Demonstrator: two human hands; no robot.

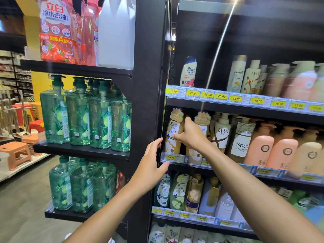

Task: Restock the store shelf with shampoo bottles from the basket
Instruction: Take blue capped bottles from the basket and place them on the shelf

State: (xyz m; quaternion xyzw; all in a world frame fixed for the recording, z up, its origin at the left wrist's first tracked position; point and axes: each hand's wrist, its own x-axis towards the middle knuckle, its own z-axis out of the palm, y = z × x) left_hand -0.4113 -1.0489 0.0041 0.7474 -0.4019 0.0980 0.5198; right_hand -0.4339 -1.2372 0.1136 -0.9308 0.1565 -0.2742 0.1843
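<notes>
The yellow Head & Shoulders bottle stands upright at the far left end of the middle shelf, directly above the 39.90 price tag. The right hand grips it: the thumb lies across the front label and the index finger runs up its right side, in the gap next to a second yellow bottle. Whether the base rests fully on the shelf cannot be told, because the price rail hides it. Judged risk: the grip is one-sided and sits at mid-height, so a push inward could tip the bottle back or twist it off its facing. The knuckles are also close against the second bottle and could knock it toward the LUX bottle on withdrawal. The bottle looks to be glossy plastic, tall and narrow-based, with a cardboard promotional tag over its cap, so it is likely slippery and top-heavy. The left hand is empty, with fingers spread and relaxed, just beside the black shelf upright; the two hands are apart. It could catch the price rail if it moves in to assist. Green pump bottles fill the end shelves to the left. The basket is not in view.
</notes>
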